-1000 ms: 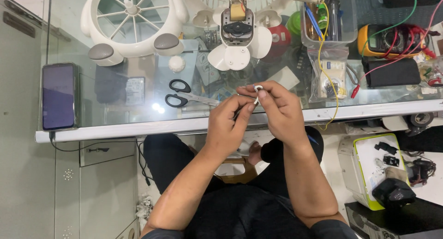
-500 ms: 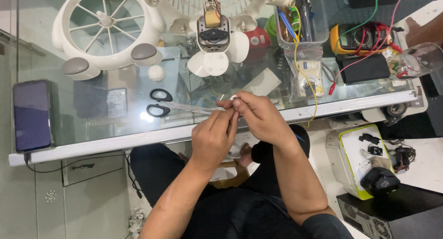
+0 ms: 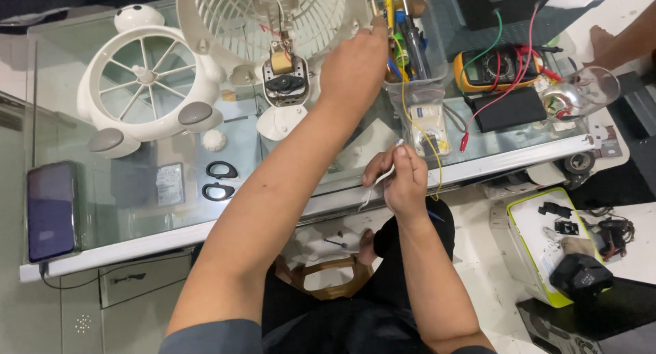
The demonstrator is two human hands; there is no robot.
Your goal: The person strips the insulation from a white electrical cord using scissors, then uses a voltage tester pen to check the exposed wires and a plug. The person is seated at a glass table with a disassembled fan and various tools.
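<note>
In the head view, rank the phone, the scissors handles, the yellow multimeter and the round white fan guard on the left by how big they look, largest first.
1. Round white fan guard
2. Phone
3. Yellow multimeter, close to the phone in apparent size and farther from the camera, so this order is unsure
4. Scissors handles

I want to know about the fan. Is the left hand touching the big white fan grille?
Touching. The head view shows the left hand stretched out, its fingers on the rim of the white fan grille.
</note>
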